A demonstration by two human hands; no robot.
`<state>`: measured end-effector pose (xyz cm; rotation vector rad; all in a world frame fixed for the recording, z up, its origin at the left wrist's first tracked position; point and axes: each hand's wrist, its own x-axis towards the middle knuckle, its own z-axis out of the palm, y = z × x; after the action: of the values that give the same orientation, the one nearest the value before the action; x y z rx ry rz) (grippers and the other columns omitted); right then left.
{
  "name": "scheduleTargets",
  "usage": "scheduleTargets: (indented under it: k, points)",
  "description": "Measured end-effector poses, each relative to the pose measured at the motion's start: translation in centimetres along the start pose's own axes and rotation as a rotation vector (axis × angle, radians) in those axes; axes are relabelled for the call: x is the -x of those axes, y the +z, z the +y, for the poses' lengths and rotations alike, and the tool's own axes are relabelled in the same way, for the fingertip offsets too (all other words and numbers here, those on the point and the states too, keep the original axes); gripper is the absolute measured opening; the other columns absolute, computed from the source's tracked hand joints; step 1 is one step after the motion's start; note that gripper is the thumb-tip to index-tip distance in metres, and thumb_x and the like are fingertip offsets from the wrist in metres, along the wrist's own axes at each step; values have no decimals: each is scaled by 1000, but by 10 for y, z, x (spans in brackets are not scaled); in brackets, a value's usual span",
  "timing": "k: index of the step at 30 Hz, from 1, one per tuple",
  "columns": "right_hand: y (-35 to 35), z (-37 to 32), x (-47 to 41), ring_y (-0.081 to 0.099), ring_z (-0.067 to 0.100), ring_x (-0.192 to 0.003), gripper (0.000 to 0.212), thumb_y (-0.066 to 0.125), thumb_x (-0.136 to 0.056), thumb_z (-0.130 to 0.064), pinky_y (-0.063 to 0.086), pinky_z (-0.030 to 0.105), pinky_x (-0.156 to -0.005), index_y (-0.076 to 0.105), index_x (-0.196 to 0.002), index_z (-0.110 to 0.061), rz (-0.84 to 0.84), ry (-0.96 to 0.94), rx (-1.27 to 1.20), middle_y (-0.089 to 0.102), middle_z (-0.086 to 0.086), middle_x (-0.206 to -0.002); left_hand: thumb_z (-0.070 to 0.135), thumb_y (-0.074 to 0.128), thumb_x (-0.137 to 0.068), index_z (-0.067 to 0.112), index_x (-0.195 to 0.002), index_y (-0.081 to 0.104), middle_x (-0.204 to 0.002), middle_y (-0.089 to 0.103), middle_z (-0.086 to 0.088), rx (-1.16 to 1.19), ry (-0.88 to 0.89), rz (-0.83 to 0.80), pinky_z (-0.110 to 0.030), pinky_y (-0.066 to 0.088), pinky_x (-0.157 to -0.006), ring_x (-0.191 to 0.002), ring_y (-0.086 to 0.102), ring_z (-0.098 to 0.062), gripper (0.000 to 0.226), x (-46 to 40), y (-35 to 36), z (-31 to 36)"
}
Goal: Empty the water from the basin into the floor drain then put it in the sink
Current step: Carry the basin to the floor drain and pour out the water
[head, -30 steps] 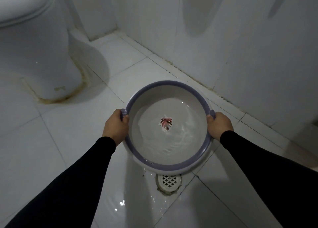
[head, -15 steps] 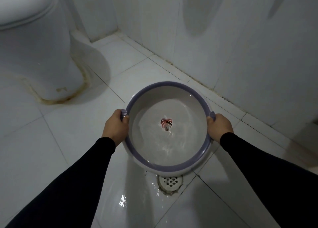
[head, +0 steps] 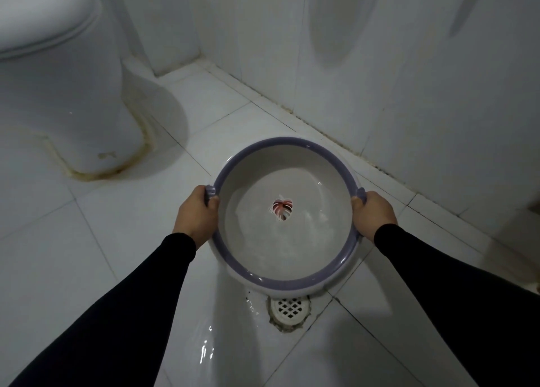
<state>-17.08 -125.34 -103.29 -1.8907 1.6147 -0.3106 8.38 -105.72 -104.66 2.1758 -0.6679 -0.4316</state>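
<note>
A round white basin (head: pixel 257 158) with a purple rim and a red leaf print on its bottom hangs above the floor, tilted toward me. Water lies in its near half. My left hand (head: pixel 198 214) grips the handle on the left side of the rim, my right hand (head: pixel 372 214) the handle on the right. Just below the basin's near edge a round white floor drain (head: pixel 290 310) with a grid cover sits in the tiles, its far part hidden by the basin. No sink is in view.
A white toilet (head: pixel 58 94) stands at the left, with a stained base line. A tiled wall (head: pixel 409 79) runs along the right behind the basin. The floor tiles near the drain (head: pixel 204 348) are wet and shiny.
The basin has tilted a little more toward me and the water has gathered at its near side. Both hands keep their grip on the rim. The wet patch near the drain has grown.
</note>
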Motion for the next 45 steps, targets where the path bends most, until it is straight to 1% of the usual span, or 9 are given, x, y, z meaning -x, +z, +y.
scheduleTargets:
  k: [3,13,17,20,23,28,34,38,45]
  points:
    - [-1,0,0,60,33,-98,42,34,-100,-32,40,25,-72,54,-112,3,4,0,1,62,23,-108,30,42,-96,21,-103,54,-92,63,-6,22,-14,-14,-44,56,-73,-82,63,-31,16,1,-1,1]
    - [-4,-1,2,60,33,-97,38,39,-98,-30,38,26,-70,54,-110,3,24,-7,10,62,23,-109,31,42,-96,24,-100,53,-89,62,-4,26,-1,-16,-46,57,-75,-82,63,-32,14,3,-3,4]
    - [-5,-1,3,60,32,-96,38,38,-99,-30,37,25,-70,55,-110,2,24,-17,10,62,22,-109,30,43,-95,24,-102,53,-90,63,-3,41,-4,-15,-44,56,-76,-82,63,-30,14,2,-3,4]
    - [-5,-2,4,60,33,-97,39,36,-99,-31,37,25,-70,55,-110,3,31,-18,9,62,22,-109,30,42,-95,25,-102,53,-89,62,-3,39,-3,-12,-41,55,-72,-79,62,-28,14,2,-4,3]
    - [-5,-2,5,60,32,-97,40,36,-99,-31,36,25,-69,54,-110,3,33,-18,12,62,23,-109,30,42,-95,25,-102,53,-87,61,-2,45,-6,-17,-42,55,-72,-79,62,-28,14,2,-5,2]
    - [-5,-3,5,60,33,-98,42,35,-99,-32,37,24,-71,54,-111,3,30,-15,3,62,23,-110,31,42,-95,25,-102,52,-88,61,-2,29,7,-11,-39,54,-69,-78,61,-27,13,2,-5,1]
    - [-7,-4,7,60,32,-98,42,35,-99,-31,37,24,-71,55,-111,3,35,-14,5,62,23,-110,29,42,-94,27,-101,52,-84,59,7,26,17,-3,-32,47,-63,-73,59,-15,12,3,-6,1]
    - [-8,-4,8,60,31,-96,41,35,-99,-31,38,24,-71,55,-110,3,34,-19,-2,63,22,-109,30,42,-95,26,-102,53,-86,60,3,18,22,0,-30,45,-59,-73,59,-16,13,3,-7,2]
    - [-11,-4,9,60,32,-98,38,37,-99,-29,38,25,-71,54,-111,3,38,-26,-9,62,22,-111,29,41,-96,22,-105,54,-91,63,-4,13,29,-3,-34,49,-64,-79,61,-24,17,4,-8,6]
